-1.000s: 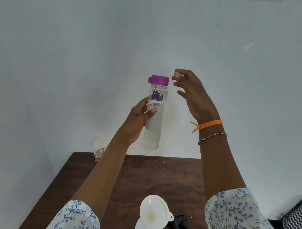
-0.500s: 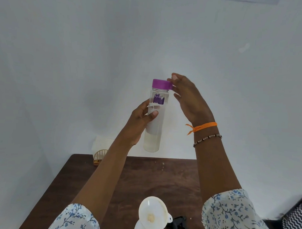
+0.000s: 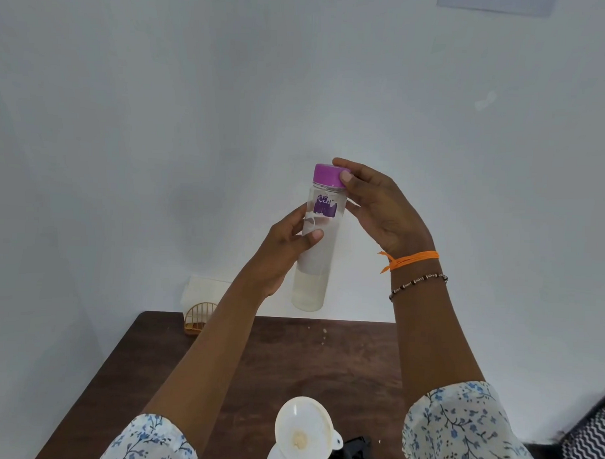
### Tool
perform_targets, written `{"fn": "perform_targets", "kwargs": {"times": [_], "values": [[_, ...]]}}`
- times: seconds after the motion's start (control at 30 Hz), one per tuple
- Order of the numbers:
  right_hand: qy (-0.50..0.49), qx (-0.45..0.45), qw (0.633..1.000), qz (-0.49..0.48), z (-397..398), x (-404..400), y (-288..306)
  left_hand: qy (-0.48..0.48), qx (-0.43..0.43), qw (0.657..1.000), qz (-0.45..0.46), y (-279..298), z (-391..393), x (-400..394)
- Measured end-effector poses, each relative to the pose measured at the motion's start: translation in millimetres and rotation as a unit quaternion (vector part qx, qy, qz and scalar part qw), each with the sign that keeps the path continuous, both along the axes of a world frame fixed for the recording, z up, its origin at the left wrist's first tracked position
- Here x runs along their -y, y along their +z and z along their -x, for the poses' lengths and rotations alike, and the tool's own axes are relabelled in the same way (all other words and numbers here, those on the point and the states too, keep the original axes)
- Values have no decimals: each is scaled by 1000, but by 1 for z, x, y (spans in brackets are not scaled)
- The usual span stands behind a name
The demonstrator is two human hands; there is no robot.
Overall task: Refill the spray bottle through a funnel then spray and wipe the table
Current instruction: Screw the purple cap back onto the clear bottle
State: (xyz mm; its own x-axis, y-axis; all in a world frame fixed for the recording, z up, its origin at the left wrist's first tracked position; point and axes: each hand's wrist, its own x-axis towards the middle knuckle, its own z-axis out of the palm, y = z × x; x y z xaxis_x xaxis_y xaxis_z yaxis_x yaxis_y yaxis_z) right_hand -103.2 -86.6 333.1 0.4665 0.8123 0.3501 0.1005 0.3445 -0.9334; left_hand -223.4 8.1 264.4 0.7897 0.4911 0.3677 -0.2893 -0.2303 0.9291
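Note:
A tall clear bottle [image 3: 316, 264] with a purple cap [image 3: 327, 175] is held upright in the air above the far edge of the brown table [image 3: 289, 366]. It has pale liquid in its lower part. My left hand [image 3: 287, 242] grips the bottle's middle. My right hand [image 3: 374, 204] has its thumb and fingers curled around the purple cap. At the table's near edge a white funnel [image 3: 304, 432] sits in the mouth of a white spray bottle [image 3: 279, 458], mostly cut off by the frame. A black spray head [image 3: 355, 452] lies just to its right.
A small golden holder with white napkins [image 3: 202, 304] stands at the table's far left corner against the white wall. A black-and-white zigzag fabric [image 3: 592, 445] shows at the lower right beyond the table.
My right hand moved from beside the bottle onto the purple cap and now grips it. The bottle sits slightly lower in view.

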Motion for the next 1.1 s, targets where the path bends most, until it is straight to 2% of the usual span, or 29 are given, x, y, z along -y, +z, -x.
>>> {"fn": "perform_targets", "kwargs": {"times": [0.23,0.4,0.53,0.8,1.0,1.1], "values": [[24,35,999,-12,2,-2,-1,28,-2,999,-18,-2,-1,5],[56,30,997,-41,9,-3,-2,-33,-10,999,-4,-1,5,3],[89,32,994,-53,11,-7,-10,-69,-55,996,15,-3,6,2],[-32,18,998,-44,12,-12,-34,68,-112,991,-36,-17,-8,12],[-62,13,997,-31,14,-13,-51,157,-130,976,-71,-31,-16,17],[-48,32,998,-10,10,-13,-59,162,-128,975,-78,-42,-16,19]]}}
